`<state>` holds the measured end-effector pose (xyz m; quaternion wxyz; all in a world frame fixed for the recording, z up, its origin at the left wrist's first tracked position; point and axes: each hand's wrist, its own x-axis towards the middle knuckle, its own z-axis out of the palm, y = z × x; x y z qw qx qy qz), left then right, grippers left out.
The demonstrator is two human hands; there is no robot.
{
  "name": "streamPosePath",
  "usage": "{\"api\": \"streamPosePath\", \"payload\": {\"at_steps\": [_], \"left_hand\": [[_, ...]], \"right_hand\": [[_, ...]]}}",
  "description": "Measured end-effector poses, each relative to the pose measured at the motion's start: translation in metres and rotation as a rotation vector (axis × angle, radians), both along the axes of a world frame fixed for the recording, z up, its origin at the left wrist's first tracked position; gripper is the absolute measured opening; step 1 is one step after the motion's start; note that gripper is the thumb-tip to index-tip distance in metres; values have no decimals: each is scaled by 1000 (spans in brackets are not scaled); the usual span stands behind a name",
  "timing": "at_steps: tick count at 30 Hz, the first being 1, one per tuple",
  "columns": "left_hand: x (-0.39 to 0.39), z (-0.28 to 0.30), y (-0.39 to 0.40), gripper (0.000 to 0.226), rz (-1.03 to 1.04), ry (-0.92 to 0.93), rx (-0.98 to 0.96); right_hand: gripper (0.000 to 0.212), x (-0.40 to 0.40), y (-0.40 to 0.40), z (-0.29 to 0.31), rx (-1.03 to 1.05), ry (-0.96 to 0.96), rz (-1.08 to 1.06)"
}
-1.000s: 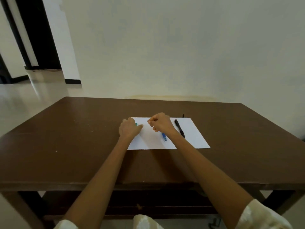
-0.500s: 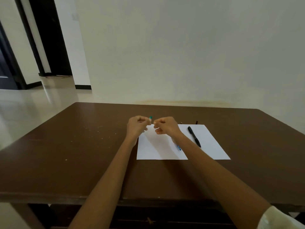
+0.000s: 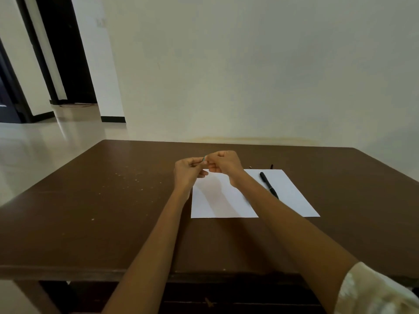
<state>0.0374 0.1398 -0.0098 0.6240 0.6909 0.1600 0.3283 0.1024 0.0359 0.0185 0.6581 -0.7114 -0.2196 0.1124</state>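
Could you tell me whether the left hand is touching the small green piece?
Touching. The head view shows the left hand pinching the small green piece, with no gap between them.

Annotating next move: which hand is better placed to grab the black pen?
Probably right hand: black pen lies on its side of the paper; left hand is farther. Both pinch a teal piece.

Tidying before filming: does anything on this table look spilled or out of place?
Pale specks are scattered on the table left of the left hand, like crumbs. Two small dark bits lie just past the paper. Nothing else stands out.
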Motion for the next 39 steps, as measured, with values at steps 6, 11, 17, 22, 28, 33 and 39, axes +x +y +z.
{"api": "streamPosePath", "payload": {"at_steps": [6,11,17,22,28,33,39], "left_hand": [[-5,-1,4,24,-70,27,-87],[-5,3,6,25,66,-61,-243],[-3,2,13,26,199,-123,-411],[0,0,13,26,223,-105,-394],[-1,-2,13,30,235,-106,-418],[-4,2,7,30,139,-141,-489],[-8,9,-29,18,-100,-207,-523]], "right_hand": [[14,13,6,7,86,101,-13],[16,24,12,2,-462,-207,66],[20,28,31,1,-825,-432,185],[20,31,45,5,-917,-476,189],[24,33,41,1,-859,-476,156],[19,16,11,1,-491,-540,-1],[23,-15,-23,-10,-329,-689,-51]]}}
